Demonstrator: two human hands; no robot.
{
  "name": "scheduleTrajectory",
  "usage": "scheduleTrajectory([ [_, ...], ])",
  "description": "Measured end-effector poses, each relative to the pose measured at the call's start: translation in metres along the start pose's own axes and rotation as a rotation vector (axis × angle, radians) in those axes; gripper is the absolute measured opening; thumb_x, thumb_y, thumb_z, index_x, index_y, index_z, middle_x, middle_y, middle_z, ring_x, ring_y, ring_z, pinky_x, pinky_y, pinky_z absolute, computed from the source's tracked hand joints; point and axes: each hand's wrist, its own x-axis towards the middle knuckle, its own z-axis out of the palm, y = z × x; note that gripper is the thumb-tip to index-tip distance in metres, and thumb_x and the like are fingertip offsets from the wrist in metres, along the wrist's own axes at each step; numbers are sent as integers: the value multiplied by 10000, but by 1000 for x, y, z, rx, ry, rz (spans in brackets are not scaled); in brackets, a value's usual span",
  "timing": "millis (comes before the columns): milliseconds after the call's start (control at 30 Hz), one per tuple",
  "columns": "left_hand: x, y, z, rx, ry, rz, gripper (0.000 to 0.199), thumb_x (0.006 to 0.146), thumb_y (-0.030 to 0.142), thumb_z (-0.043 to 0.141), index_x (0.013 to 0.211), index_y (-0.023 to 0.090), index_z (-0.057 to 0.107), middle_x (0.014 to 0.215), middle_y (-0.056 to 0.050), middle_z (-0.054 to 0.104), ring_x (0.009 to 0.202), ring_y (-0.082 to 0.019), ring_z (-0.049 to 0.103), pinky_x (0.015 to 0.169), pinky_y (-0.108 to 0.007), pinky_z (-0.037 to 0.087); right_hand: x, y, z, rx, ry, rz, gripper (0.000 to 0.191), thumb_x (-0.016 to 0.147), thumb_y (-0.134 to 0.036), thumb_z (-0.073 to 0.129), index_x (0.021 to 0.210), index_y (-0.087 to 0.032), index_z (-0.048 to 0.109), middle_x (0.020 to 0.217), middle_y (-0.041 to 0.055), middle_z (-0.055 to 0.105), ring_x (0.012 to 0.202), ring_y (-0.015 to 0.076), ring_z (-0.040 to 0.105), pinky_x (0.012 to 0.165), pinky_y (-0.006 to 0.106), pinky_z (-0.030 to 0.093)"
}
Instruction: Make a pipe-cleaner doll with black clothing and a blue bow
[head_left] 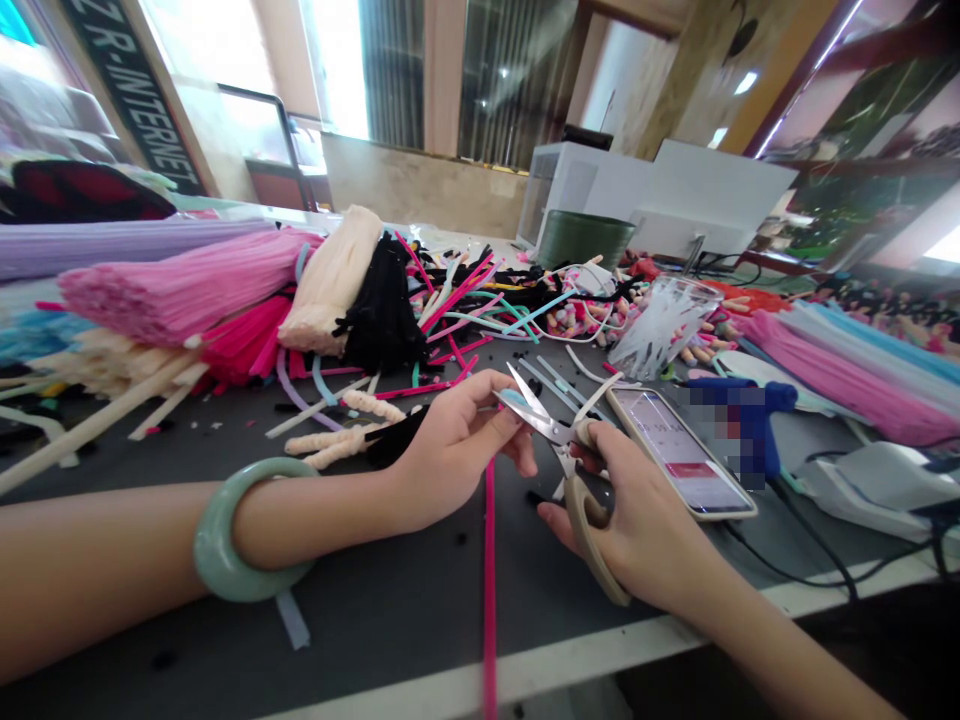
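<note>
My right hand (637, 510) is wrapped round the beige handles of a pair of scissors (553, 428), whose blades are spread and point toward my left hand. My left hand (469, 435), with a pale green bangle (214, 535) on its wrist, pinches a small light-blue piece (514, 397) right at the blades. A bright pink pipe cleaner (490, 590) runs from under my left fingers past the table's front edge; whether those fingers also hold it is hidden. Cream twisted pipe cleaners (337, 440) with a black part lie behind my left wrist.
Bundles of pink (180, 285), cream (330, 285) and black pipe cleaners (379, 310) lie at back left. A phone (679, 450), a blue glue gun (757, 420) and cables are at right. A clear cup of white strips (664, 325) stands behind the phone.
</note>
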Motion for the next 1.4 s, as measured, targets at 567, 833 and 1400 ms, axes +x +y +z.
scheduleTrajectory([
  [567, 1, 4, 0, 97, 54, -4, 235, 821, 316, 651, 795, 140, 497, 628, 9, 573, 536, -109, 593, 577, -259, 507, 1, 2, 1, -47, 19, -18, 325, 707, -353, 667, 901, -214, 447, 855, 32, 529, 728, 184, 492, 644, 309, 410],
  [833, 1, 4, -2, 126, 59, 6, 239, 818, 311, 653, 766, 134, 501, 619, 10, 566, 514, -111, 593, 555, -257, 499, 1, 1, -1, -45, -2, -2, 253, 801, -399, 609, 814, -213, 437, 763, 3, 513, 683, 162, 476, 621, 288, 376],
  [1400, 0, 3, -4, 149, 71, -3, 250, 815, 316, 655, 760, 126, 502, 590, 4, 581, 495, -106, 591, 548, -246, 497, 2, 2, 0, -53, -15, 49, 314, 794, -486, 616, 778, -219, 451, 686, -26, 502, 619, 145, 463, 577, 266, 349],
])
